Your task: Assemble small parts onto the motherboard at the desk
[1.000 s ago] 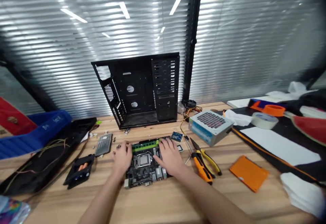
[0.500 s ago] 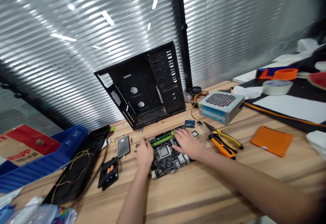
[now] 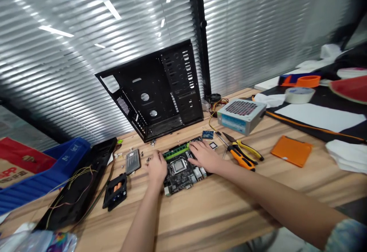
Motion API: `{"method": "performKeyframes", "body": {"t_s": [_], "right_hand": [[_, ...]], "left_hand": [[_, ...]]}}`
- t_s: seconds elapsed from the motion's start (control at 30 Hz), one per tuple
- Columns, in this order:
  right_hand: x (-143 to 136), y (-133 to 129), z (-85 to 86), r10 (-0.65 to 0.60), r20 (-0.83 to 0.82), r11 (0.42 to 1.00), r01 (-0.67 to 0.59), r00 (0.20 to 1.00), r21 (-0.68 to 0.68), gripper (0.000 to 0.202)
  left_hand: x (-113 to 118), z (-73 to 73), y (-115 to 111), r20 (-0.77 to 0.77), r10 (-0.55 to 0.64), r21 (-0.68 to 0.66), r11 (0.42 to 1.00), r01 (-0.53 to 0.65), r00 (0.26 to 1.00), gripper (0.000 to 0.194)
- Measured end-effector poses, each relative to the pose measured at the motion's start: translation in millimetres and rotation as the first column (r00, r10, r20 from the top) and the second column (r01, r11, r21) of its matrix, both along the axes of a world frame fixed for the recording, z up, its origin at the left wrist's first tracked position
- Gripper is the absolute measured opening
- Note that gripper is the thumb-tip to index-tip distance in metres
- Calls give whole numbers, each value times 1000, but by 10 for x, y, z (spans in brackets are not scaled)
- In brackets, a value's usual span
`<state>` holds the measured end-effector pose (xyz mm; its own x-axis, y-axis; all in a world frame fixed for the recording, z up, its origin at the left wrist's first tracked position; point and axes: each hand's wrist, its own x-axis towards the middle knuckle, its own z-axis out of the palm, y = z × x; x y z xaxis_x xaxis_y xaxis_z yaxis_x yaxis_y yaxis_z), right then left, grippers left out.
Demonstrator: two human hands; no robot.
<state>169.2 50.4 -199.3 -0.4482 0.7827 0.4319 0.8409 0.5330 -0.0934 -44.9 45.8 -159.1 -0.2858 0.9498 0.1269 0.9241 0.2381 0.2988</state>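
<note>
A dark motherboard (image 3: 177, 181) lies flat on the wooden table in front of me, with a silver processor socket (image 3: 177, 165) near its middle. Along its far side runs a green memory module (image 3: 176, 151) beside a bright green slot. My left hand (image 3: 157, 168) is closed around the board's left edge, its fingertips partly hidden. My right hand (image 3: 205, 155) rests on the board's right part, fingers stretched forward over the right end of the memory slots and thumb apart. Whether its fingertips press on the module I cannot tell.
Behind the board stands a black computer case (image 3: 155, 91). A power supply (image 3: 242, 116), pliers (image 3: 249, 151), a screwdriver (image 3: 241, 158) and an orange plate (image 3: 291, 151) lie to the right. On the left are a grey drive (image 3: 133, 161), a black bracket (image 3: 115, 193) and a blue bin (image 3: 64, 162).
The view has shifted slightly, so most things appear further left and higher. Both hands stay at the motherboard, almost unchanged in pose.
</note>
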Motion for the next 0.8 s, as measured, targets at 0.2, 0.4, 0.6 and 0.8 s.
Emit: {"method": "performKeyframes", "body": {"t_s": [0.2,0.4,0.6,0.8], "right_hand": [[-2,-4,22,-4,-7,999,3,1000,-32,51],[18,-7,53,17,-3,997,-17,1000,-76,53],[37,-8,56,23,4,996,-23,1000,-81,54],[44,-13,71,37,35,995,-33,999,-97,54]], "left_hand": [[-1,-34,21,-1,-18,23,1000,18,1000,31],[3,-46,38,-25,-28,27,999,29,999,31],[34,-46,22,-98,-52,29,998,55,994,31],[67,-32,10,-194,-60,15,998,64,979,33]]}}
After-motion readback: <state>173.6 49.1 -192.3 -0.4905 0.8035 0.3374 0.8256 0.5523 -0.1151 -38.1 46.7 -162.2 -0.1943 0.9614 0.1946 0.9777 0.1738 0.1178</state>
